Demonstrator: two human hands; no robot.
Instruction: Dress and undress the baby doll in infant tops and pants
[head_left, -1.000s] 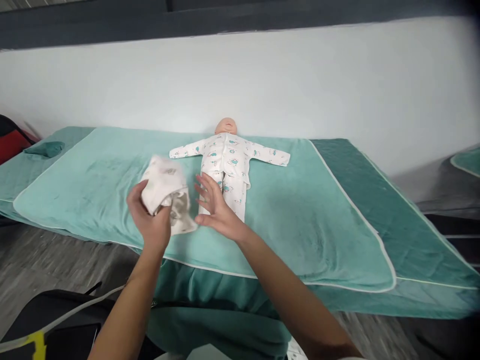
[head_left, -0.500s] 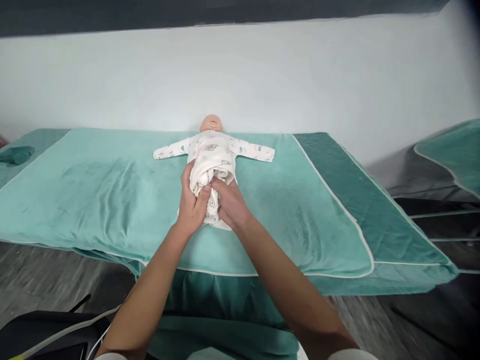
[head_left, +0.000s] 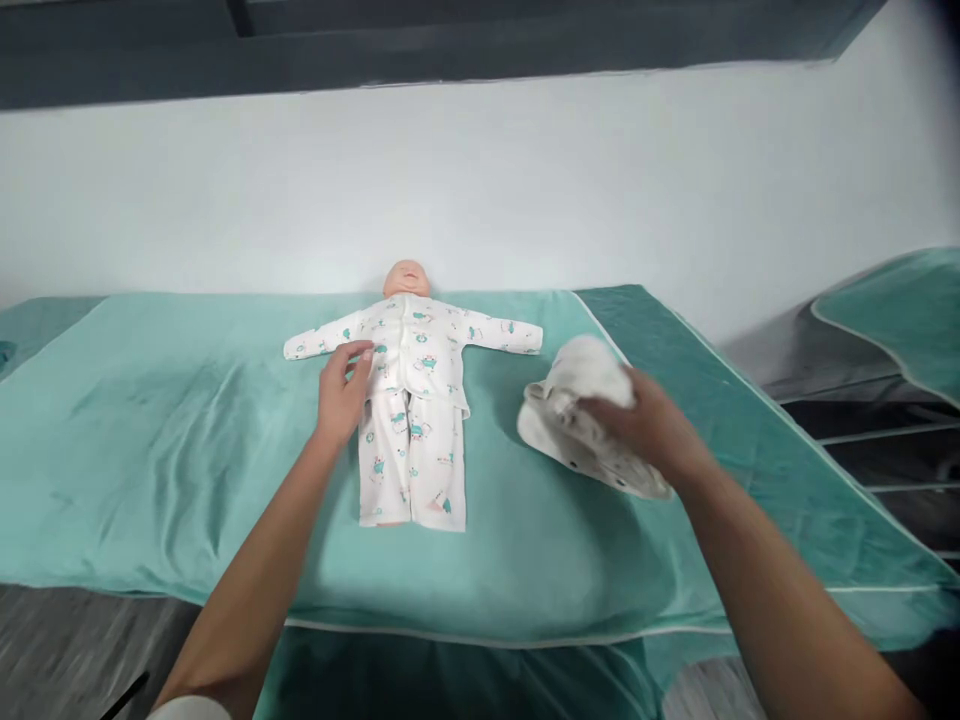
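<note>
Showing right of the frame's centre, a bunched white cloth [head_left: 574, 415] is gripped in the right hand [head_left: 649, 415], the fingers closed on its right side. A few dark spots run along its lower edge, and blur softens its folds; whether its underside touches the teal mat [head_left: 525, 590] below cannot be told.

To its left, near the middle of the frame, a doll [head_left: 407, 278] lies face up, dressed in a white printed shirt [head_left: 420, 345] and matching trousers [head_left: 436, 465]. Both sleeves stretch out sideways, and the shirt's hem overlaps the trousers' waist. The left hand [head_left: 343, 395] is just beside the shirt, on its left in the frame, holding nothing, with the fingers loosely bent and parted from the thumb; contact with the fabric is unclear.

The pale-edged mat spreads over a darker green bed cover [head_left: 757, 440], visible toward the right. Behind rises a white wall [head_left: 480, 180], topped by a dark band [head_left: 480, 50]. At the right edge are another teal cloth [head_left: 900, 310] and metal bars [head_left: 900, 435]; grey floor [head_left: 60, 650] fills the lower left.
</note>
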